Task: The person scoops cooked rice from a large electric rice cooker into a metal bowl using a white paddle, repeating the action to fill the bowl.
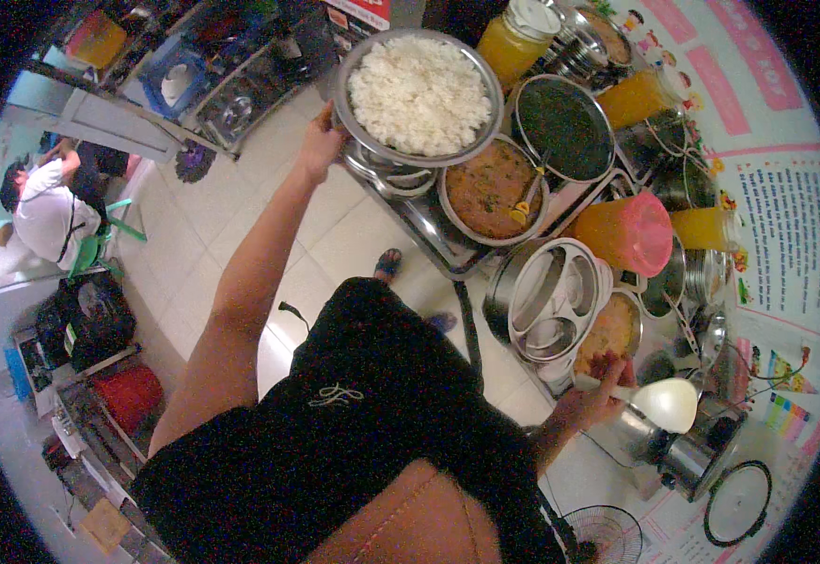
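Observation:
My left hand (324, 144) grips the left rim of a wide metal bowl (417, 160) heaped with white cooked rice (420, 95). The bowl is at the top of the view, over the counter's corner. In my right hand (600, 398), at the lower right, is a white rice paddle (667, 405), its broad blade pointing right. Just beyond that hand lies a pan of orange-brown food (611, 321), partly hidden by my fingers. A stack of divided metal trays (566, 299) stands between the two hands.
Behind the rice bowl are a pot of brown stew (487, 187) with a ladle (523, 208) and a pot of dark green soup (565, 127). A pink-lidded container (643, 233) and yellow jars (512, 53) stand beyond. A fan (604, 536) is below right. Far left, a person (50, 204) sits.

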Demonstrator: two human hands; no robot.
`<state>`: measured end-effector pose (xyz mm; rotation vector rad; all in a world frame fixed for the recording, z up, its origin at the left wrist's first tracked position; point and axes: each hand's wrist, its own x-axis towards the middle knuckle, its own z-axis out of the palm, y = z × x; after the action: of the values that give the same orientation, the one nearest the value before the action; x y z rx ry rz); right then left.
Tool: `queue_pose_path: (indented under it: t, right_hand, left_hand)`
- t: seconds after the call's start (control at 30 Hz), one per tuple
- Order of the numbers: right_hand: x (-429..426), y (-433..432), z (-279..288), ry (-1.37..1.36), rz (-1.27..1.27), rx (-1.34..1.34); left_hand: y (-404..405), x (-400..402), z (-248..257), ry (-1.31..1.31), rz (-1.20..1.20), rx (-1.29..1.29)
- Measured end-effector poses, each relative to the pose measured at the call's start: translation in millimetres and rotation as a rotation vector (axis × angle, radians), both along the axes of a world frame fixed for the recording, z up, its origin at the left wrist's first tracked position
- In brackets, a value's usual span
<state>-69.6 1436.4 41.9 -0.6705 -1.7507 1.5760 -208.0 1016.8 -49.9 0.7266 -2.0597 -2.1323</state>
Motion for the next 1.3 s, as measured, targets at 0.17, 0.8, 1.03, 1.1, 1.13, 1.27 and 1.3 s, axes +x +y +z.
queue_pose_path:
  t: [0.17, 0.8, 1.03, 1.1, 1.13, 1.27, 1.3]
  right_hand:
    - [-19, -44, 13, -0.002, 0.166, -0.049]
    - [-21, -61, 8, -0.093, 0.314, -0.018]
    - [1, -60, 13, -0.103, 0.266, -0.056]
    - [14, -53, 15, -0.097, 0.209, -0.037]
    - [22, -48, 16, -0.09, 0.172, -0.016]
    - [59, -5, 18, -0.076, -0.008, -0.025]
    - [71, 7, 19, -0.064, -0.032, -0.026]
  left_hand:
    - [0, -13, -13, 0.077, -0.112, -0.115]
    - [-18, -21, -3, 0.01, -0.303, -0.01]
    - [-31, -12, 24, 0.019, -0.173, -0.052]
    - [-29, 0, 32, 0.195, 0.056, -0.369]
    - [-24, 4, 34, 0.283, 0.141, -0.5]
    - [93, 38, 113, 0.69, 0.191, -0.3]
    - [122, 50, 121, 0.861, 0.13, -0.29]
